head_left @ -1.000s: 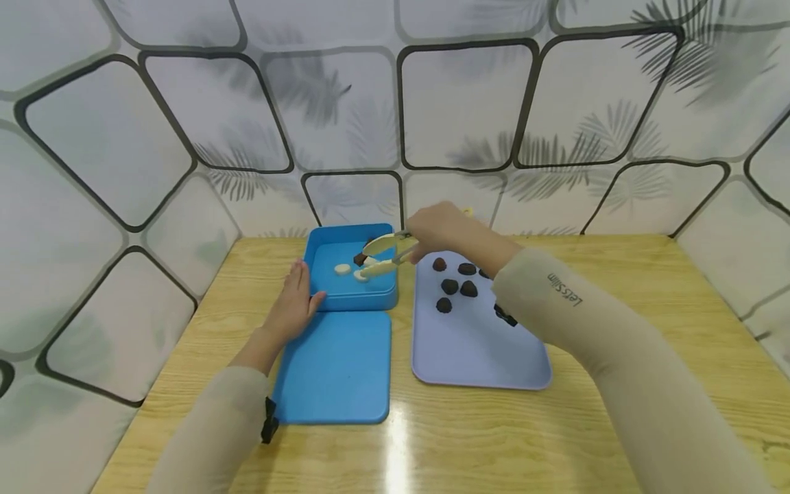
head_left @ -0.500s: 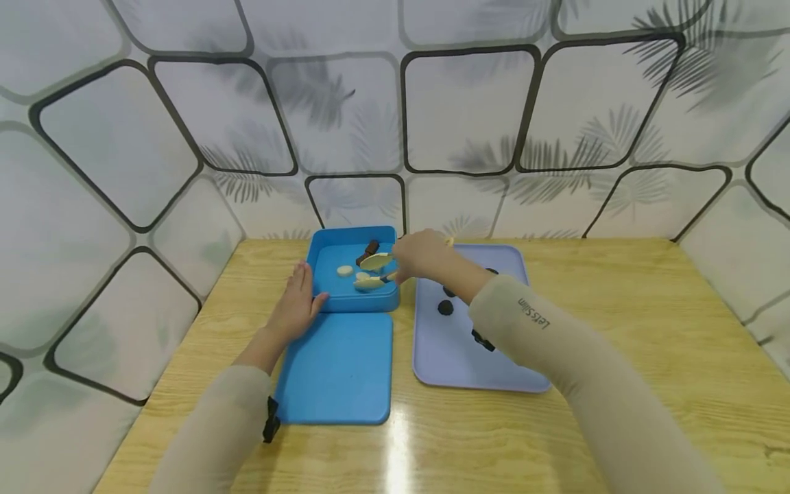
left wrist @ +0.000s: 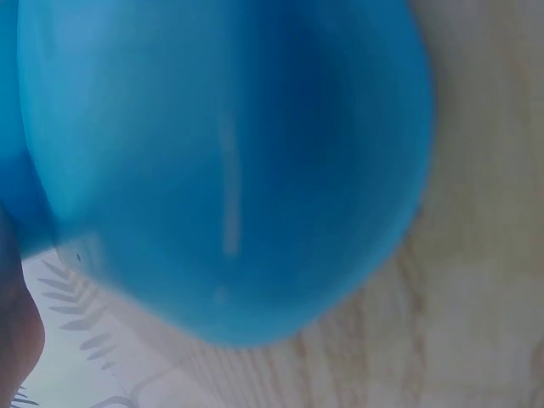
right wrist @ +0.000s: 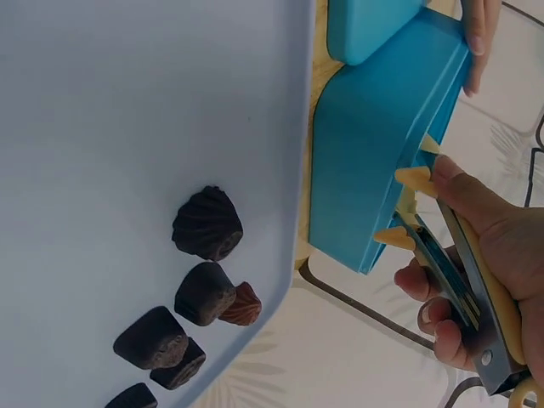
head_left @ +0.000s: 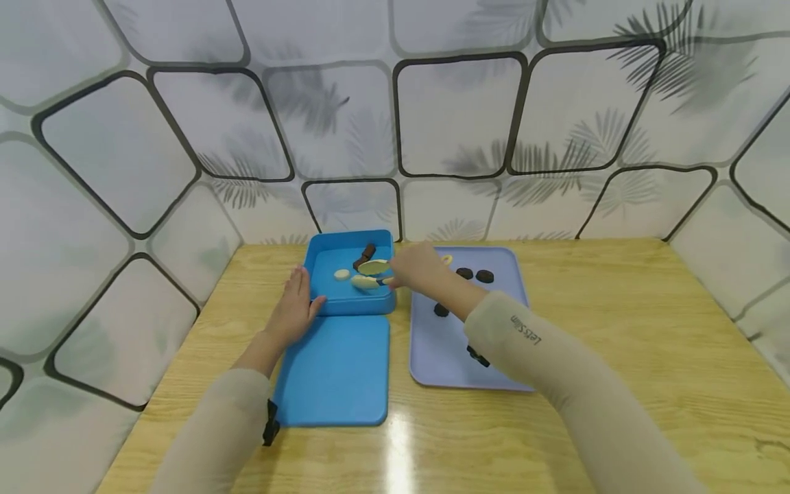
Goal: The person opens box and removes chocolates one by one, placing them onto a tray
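Observation:
My left hand (head_left: 291, 309) rests along the left side of a blue lunch box (head_left: 345, 305), fingers straight and thumb at its near corner. In my right hand (head_left: 422, 266) I grip a pair of tongs (right wrist: 476, 280) with pale yellow tips, its arms a little apart. In the head view those tips (head_left: 373, 267) are over the box's right half. Inside the box are brown chocolate pieces (head_left: 364, 256) and a white disc (head_left: 341, 274). The tips block my sight of what lies beneath them. In the left wrist view, a blurred blue surface (left wrist: 229, 170) fills much of the frame.
A lavender tray (head_left: 432, 357) right of the box bears several dark molded chocolates (right wrist: 208, 223), partly hidden by my right forearm in the head view. The blue lid (head_left: 333, 370) lies flat in front of the box. A patterned curtain (head_left: 457, 116) stands behind the wooden table (head_left: 617, 329).
My right hand has lowered and moved slightly left with the tongs, whose tips are now closer together over the box. The left hand stays in place against the box.

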The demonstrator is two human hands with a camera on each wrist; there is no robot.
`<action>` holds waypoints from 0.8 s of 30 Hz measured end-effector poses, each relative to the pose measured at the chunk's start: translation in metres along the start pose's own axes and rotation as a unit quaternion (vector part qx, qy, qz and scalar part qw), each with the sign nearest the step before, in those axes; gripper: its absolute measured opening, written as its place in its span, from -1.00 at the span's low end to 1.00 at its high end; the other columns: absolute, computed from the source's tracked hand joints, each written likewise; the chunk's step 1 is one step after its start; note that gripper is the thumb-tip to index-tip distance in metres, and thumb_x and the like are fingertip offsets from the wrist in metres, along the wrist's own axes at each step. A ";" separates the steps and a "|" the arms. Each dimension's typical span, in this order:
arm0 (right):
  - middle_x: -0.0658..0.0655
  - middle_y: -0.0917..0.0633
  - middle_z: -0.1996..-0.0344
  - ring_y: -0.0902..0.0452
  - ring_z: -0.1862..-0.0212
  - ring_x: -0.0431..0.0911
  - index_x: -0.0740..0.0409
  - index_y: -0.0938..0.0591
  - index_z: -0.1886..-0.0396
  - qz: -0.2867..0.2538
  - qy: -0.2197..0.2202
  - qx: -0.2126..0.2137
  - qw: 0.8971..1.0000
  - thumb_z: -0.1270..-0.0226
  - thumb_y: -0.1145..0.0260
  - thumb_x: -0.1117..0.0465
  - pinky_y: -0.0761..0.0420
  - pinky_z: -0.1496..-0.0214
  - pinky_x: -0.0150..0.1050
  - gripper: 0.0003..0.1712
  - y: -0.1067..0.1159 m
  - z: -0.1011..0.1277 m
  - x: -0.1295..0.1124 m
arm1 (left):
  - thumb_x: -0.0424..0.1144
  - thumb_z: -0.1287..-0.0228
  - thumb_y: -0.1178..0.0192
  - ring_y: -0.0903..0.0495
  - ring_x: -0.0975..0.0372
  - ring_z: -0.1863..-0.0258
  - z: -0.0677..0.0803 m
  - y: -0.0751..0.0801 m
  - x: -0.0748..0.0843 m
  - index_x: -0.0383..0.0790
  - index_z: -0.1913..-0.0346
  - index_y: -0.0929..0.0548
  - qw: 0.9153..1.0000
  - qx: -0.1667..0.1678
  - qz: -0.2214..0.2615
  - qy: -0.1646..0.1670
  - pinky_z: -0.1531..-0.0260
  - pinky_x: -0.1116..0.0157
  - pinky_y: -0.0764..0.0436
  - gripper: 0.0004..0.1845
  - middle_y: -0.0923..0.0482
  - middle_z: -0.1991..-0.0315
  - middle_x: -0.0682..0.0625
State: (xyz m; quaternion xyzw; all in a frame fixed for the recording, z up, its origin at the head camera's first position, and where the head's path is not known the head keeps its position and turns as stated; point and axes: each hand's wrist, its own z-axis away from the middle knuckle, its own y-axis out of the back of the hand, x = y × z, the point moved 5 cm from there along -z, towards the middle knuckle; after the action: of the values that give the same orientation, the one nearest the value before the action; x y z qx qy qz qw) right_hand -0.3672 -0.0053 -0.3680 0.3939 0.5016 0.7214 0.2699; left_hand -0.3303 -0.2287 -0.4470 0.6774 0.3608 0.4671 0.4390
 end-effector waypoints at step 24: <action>0.03 -0.71 0.44 -0.31 0.73 -0.22 0.20 -0.68 0.15 0.076 0.079 0.326 0.939 -0.18 -0.24 -0.30 -0.25 0.79 -0.39 -0.36 -0.014 0.039 0.000 | -0.10 -0.49 0.11 0.21 -0.23 -0.45 0.000 -0.001 -0.001 -0.66 -0.38 0.16 1.000 -0.008 0.000 0.009 -0.40 -0.09 0.08 -0.23 0.25 -0.44 -0.47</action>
State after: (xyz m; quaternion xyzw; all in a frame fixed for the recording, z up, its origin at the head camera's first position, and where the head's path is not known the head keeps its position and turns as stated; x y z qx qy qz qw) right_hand -0.3347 0.0189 -0.3737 0.4390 0.6974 0.5656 0.0309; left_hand -0.3308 -0.2292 -0.4484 0.6698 0.3604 0.4762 0.4412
